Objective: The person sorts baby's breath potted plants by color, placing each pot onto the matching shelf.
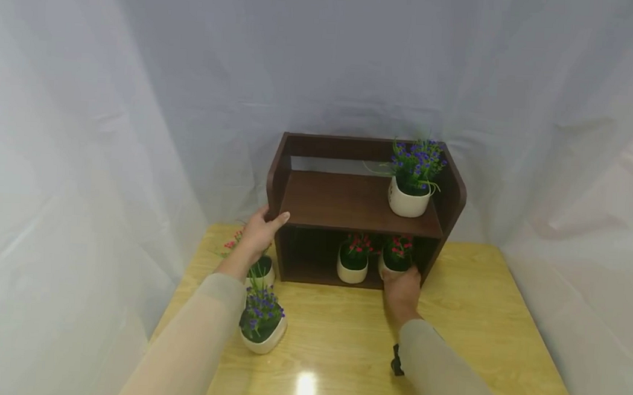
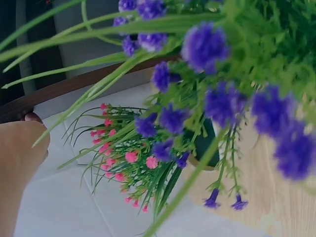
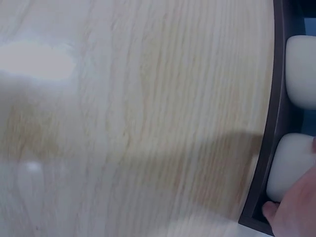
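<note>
A dark brown two-tier shelf (image 1: 349, 202) stands at the back of the table. My left hand (image 1: 256, 237) grips its left side panel, thumb on the near side; the other fingers are mostly hidden. Low on the right, my right hand (image 1: 403, 290) holds a white flowerpot with red flowers (image 1: 398, 254) on the bottom tier, near the right wall. In the right wrist view, that pot's white side (image 3: 289, 165) shows beside the fingers. Another white flowerpot with red flowers (image 1: 352, 272) sits just left of it. On the upper tier, at the right, stands a flowerpot with purple flowers (image 1: 409, 200).
Below my left forearm, a flowerpot with purple flowers (image 1: 263, 333) stands on the wooden table (image 1: 341, 332). Behind it is a flowerpot with pink flowers (image 1: 263, 273), partly covered by my arm. White sheeting (image 1: 346, 60) encloses the back and sides.
</note>
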{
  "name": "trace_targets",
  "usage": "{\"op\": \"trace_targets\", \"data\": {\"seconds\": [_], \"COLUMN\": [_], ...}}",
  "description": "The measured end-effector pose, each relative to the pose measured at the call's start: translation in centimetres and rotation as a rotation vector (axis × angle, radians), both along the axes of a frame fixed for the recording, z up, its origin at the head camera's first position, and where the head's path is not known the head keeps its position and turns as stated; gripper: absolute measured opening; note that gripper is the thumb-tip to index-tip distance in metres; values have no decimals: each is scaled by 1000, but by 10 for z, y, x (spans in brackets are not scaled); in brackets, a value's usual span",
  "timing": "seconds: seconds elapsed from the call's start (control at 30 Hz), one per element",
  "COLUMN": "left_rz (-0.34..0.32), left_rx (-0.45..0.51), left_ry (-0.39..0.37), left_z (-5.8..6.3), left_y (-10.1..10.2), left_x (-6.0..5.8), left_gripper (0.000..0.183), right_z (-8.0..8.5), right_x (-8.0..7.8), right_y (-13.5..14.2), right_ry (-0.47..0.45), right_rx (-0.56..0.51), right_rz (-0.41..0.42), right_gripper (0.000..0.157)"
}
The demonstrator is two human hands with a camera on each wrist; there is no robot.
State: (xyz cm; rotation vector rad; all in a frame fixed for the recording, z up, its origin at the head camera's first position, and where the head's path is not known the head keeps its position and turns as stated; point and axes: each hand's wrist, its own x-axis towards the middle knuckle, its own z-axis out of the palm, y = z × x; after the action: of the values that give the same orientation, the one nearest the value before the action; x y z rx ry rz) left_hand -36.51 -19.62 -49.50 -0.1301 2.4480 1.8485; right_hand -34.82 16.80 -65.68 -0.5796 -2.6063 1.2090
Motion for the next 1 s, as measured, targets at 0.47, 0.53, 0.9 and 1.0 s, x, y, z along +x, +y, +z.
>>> {"op": "trace_targets", "data": {"seconds": [0.47, 0.53, 0.9, 1.0], "left_rz": [-16, -27, -48, -20], "left_rx": [-303, -379, -471, -494], "left_ry": [56, 82, 198, 196], "left_z": [34, 36, 44, 39], "left_y": [10, 9, -21, -35], "left_x": [9, 14, 82, 109], "left_gripper": [68, 69, 56, 55], "right_z": [30, 39, 93, 110], "right_x": [10, 19, 78, 86], "right_y": [18, 22, 76, 90], "right_ry": [-90, -93, -281, -308], "right_rx": [-16, -35, -272, -307], "right_rz": [130, 179, 435, 460], "right_gripper": [86, 77, 74, 77]}}
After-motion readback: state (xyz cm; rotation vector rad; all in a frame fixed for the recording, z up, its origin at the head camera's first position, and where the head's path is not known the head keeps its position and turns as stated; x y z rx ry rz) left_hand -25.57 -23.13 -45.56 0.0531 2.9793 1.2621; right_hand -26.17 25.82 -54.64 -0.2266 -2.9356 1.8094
